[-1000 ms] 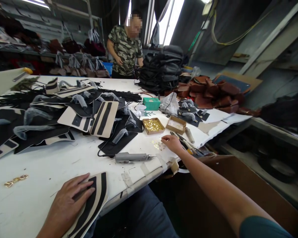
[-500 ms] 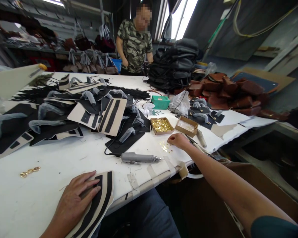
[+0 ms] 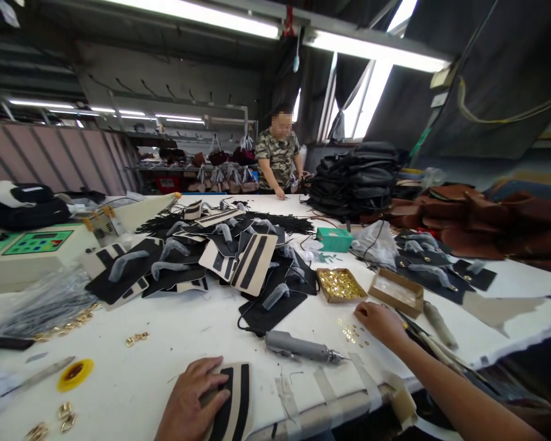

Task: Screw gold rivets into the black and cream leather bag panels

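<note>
My left hand (image 3: 193, 398) lies with spread fingers across a beige flap panel with black stripes (image 3: 241, 392) at the table's front edge. The hand hides the panel's left side. Further right, my right hand (image 3: 382, 323) is closed, fingertips pinched together just above the table; whatever is between them is hidden. Small gold washers (image 3: 351, 331) lie scattered left of those fingertips. Behind them stands a small cardboard box full of gold pieces (image 3: 341, 285), and beside it a second open box (image 3: 395, 290) with clear bags. A grey electric screwdriver (image 3: 300, 348) rests between my hands, tip pointing right.
Black and beige panels with wrapped handles (image 3: 257, 263) are heaped mid-table. Gold clasps (image 3: 138, 339) and yellow tape (image 3: 75, 375) lie left. A green box (image 3: 334, 239), black bags (image 3: 356, 180) and brown bags (image 3: 468, 217) sit behind. A person (image 3: 278, 153) stands across the table.
The view has tilted up and turned left, showing more of the room. My left hand stays on the striped panel; my right hand stays pinched by the washers. The person across now reaches to the table.
</note>
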### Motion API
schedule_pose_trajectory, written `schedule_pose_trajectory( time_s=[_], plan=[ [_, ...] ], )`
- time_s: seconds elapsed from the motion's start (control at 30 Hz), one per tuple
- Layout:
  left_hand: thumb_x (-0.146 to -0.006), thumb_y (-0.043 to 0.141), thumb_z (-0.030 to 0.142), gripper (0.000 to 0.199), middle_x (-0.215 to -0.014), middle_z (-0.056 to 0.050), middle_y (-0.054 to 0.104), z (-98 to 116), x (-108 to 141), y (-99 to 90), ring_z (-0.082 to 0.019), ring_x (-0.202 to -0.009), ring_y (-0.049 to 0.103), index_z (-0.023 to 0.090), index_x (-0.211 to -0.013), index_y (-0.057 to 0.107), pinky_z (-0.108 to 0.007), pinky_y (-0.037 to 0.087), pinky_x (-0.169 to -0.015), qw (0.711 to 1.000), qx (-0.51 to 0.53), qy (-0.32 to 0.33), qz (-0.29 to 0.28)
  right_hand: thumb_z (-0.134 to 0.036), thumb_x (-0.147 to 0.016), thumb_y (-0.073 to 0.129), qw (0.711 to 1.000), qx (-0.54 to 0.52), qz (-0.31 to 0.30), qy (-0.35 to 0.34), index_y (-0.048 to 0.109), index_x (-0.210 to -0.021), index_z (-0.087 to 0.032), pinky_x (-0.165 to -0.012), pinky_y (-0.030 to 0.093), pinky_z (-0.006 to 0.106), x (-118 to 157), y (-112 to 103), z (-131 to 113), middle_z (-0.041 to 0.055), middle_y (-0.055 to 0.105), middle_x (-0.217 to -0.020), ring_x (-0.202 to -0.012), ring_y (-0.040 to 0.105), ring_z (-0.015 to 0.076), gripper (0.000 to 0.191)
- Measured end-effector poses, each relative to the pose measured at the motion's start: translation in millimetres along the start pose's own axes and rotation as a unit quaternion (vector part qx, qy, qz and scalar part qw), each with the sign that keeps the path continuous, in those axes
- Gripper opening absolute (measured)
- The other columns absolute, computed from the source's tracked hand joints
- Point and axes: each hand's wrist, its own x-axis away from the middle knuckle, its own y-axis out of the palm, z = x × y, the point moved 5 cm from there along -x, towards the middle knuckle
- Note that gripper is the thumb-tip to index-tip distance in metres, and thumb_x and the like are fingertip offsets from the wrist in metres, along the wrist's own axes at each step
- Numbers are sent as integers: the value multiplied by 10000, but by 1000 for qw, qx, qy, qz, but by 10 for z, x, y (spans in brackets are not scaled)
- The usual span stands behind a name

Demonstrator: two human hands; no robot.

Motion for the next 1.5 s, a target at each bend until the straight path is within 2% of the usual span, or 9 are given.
schedule_pose_trajectory(
  time_s=[0.1, 0.2, 0.3, 0.43, 0.53, 0.63, 0.83, 1.13, 1.5],
  plan=[
    [-873, 752, 415, 184, -1298, -57, 767, 67, -3, -57, -340, -1231, 691, 349, -1018, 844, -570, 590, -1043, 999, 19, -34, -12, -277, -958, 534, 1000, 9, -2, -5, 733, -882, -202, -690, 360, 344, 13, -35, -70, 111, 775, -999, -923, 695, 282, 226],
    [-894, 738, 366, 183, -1299, -68, 760, 162, -1, -145, -325, -1256, 663, 316, -1043, 833, -574, 543, -1078, 997, 42, -51, -30, -324, -977, 492, 999, -15, 9, -29, 714, -904, -199, -708, 393, 344, 143, -156, -348, 111, 760, -968, -881, 678, 264, 265],
    [-911, 733, 349, 196, -1318, -84, 744, 203, -11, -205, -307, -1254, 651, 275, -1073, 817, -565, 499, -1101, 996, 56, -50, -49, -418, -957, 523, 978, -174, -7, -117, 695, -867, -203, -703, 442, 322, 476, -289, -1001, 69, 712, -800, -756, 644, 220, 290],
    [-890, 771, 347, 190, -1302, -73, 745, 160, -22, -222, -290, -1257, 629, 263, -1056, 808, -516, 489, -1091, 996, 67, -50, -42, -509, -942, 581, 897, -347, -178, -206, 693, -914, -214, -658, 467, 286, 1143, -215, -2144, 13, 664, -746, -691, 605, 180, 317],
    [-877, 793, 354, 205, -1294, -70, 743, 140, -20, -214, -284, -1245, 623, 263, -1060, 802, -498, 489, -1079, 996, 65, -42, -38, -429, -959, 588, 849, -376, -249, -275, 700, -899, -205, -693, 467, 275, 1511, -28, -2839, -2, 659, -780, -719, 603, 160, 258],
    [-901, 772, 386, 208, -1294, -70, 740, 125, -17, -212, -280, -1237, 621, 262, -1066, 797, -491, 485, -1075, 997, 62, -37, -41, -333, -943, 613, 843, -348, -261, -318, 734, -885, -194, -762, 454, 280, 1616, 212, -3219, 11, 698, -861, -806, 626, 163, 193],
    [-922, 748, 396, 259, -1315, -70, 732, 92, -10, -213, -289, -1254, 608, 265, -1143, 780, -495, 491, -1053, 997, 54, -27, -49, -304, -941, 610, 855, -316, -266, -312, 751, -903, -190, -807, 454, 294, 1568, 496, -3379, 27, 724, -936, -873, 641, 178, 185],
    [-915, 760, 436, 320, -1320, -75, 728, 67, -9, -228, -293, -1278, 590, 248, -1174, 759, -496, 471, -1082, 995, 72, -35, -55, -290, -910, 634, 872, -302, -242, -300, 746, -855, -196, -802, 457, 294, 1579, 545, -3411, 30, 731, -915, -863, 647, 184, 156],
    [-926, 751, 451, 332, -1323, -79, 726, 70, 7, -219, -290, -1288, 584, 239, -1181, 744, -481, 458, -1082, 996, 68, -29, -56, -314, -829, 700, 895, -279, -270, -221, 750, -820, -193, -602, 402, 258, 1511, 592, -3408, -8, 704, -694, -643, 595, 150, 131]
  ],
)
